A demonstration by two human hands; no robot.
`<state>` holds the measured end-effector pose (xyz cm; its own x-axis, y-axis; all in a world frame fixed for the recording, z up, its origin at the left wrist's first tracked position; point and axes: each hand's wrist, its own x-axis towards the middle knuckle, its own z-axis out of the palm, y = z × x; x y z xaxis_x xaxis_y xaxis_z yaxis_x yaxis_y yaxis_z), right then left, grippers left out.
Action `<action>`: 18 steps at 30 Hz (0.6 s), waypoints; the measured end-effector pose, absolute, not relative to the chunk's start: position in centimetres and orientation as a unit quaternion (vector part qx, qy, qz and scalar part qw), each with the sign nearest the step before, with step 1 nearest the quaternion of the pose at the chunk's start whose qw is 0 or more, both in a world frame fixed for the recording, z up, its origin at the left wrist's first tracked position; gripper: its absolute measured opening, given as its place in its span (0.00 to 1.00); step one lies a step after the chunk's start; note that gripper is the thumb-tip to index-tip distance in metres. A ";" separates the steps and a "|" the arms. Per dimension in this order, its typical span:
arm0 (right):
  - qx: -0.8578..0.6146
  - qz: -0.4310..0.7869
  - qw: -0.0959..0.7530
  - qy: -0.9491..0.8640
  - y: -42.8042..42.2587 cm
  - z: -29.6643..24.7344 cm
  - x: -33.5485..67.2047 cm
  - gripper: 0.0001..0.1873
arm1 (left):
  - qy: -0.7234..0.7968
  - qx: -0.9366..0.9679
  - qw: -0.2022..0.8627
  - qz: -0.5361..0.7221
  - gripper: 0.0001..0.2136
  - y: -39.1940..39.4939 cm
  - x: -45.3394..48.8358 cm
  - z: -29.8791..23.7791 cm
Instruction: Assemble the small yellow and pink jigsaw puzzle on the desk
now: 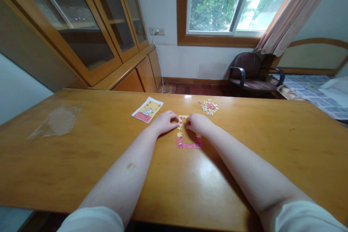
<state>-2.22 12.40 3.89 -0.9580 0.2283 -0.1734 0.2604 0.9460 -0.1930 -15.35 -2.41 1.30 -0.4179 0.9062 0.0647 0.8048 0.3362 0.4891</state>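
A partly joined jigsaw puzzle lies flat on the table as a rectangular frame, pink along the near side and yellow higher up, with bare wood inside it. My left hand rests at the frame's left edge, thumb and forefinger slightly apart and their tips touching the pieces there. Over the upper right of the frame is my right hand, its fingers bent and pinched together just inside the left strip. Whatever sits between those fingertips is hidden. This hand also covers part of the frame's right side.
Loose puzzle pieces lie in a pile beyond my right hand. A picture card with a yellow and pink design is to the left. Farther left lies a clear plastic bag. An office chair stands past the wooden table.
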 end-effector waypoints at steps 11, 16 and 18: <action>0.132 -0.129 0.065 0.981 12.0 3.4 -2.0 0.11 | 0.812 0.513 0.094 0.262 0.11 -2.5 -15.3 1.3; 0.147 -0.162 0.076 0.973 11.7 3.5 -2.0 0.09 | 0.811 0.511 0.094 0.270 0.11 -2.5 -15.3 1.3; 0.150 -0.185 0.093 0.967 11.7 3.6 -2.0 0.09 | 0.807 0.514 0.094 0.275 0.11 -2.5 -15.3 1.3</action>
